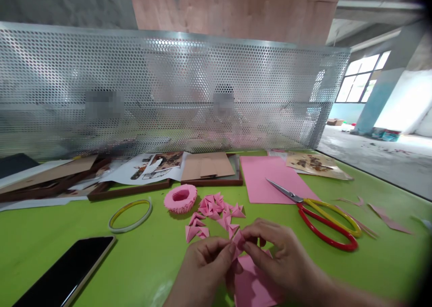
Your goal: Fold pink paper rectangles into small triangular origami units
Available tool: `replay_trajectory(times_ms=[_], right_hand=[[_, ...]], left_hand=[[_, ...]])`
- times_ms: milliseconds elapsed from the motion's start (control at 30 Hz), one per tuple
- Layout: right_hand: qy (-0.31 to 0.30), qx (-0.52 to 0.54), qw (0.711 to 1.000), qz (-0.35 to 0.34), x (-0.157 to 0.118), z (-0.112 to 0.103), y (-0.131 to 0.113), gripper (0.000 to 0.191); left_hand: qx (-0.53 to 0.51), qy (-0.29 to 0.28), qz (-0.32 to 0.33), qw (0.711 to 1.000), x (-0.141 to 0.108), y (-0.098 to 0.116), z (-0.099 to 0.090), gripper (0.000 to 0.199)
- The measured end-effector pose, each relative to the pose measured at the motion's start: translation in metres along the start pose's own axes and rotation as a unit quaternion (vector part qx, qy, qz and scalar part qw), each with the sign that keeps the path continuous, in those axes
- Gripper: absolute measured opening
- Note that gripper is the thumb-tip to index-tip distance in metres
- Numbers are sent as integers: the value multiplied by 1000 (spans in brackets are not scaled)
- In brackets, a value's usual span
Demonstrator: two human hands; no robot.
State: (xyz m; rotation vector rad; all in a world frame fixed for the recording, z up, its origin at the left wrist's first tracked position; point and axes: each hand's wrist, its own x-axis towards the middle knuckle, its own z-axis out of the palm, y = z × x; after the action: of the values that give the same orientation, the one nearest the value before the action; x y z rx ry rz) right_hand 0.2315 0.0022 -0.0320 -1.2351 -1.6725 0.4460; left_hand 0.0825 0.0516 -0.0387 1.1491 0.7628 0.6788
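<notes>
A small folded pink paper piece [238, 243] is pinched between both hands, near the bottom middle of the view. My left hand [209, 263] grips its left side between thumb and forefinger. On the right side, the fingertips of my right hand [277, 253] press on the same piece. Under the hands lies a pink paper stack [253, 282], partly covered by them. Just beyond sits a loose pile of folded pink triangles [212, 206]. A pink ring of folded paper [181, 199] rests left of the pile.
Scissors [297, 199] with red and yellow handles lie to the right, partly over a pink sheet [263, 176]. A phone [64, 271] and a tape ring [131, 215] are at the left. Frames [212, 181] and papers line the back, before a perforated metal screen [189, 86].
</notes>
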Motion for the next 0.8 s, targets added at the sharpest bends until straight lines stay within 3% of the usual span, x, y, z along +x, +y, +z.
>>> replay_trajectory(times_ms=[133, 333, 500, 800], right_hand=[[0, -14, 1000, -14, 0, 0, 1, 15], [-9, -94, 988, -121, -3, -4, 4, 15], [-29, -148, 969, -197, -7, -9, 11, 26], [-17, -192, 948, -253, -8, -13, 18, 34]], left_hand=[[5, 27, 2, 1000, -2, 2, 2, 30], [16, 36, -2, 999, -5, 12, 5, 32], [-7, 38, -20, 999, -3, 9, 5, 29], [-86, 6, -43, 995, -3, 6, -1, 11]])
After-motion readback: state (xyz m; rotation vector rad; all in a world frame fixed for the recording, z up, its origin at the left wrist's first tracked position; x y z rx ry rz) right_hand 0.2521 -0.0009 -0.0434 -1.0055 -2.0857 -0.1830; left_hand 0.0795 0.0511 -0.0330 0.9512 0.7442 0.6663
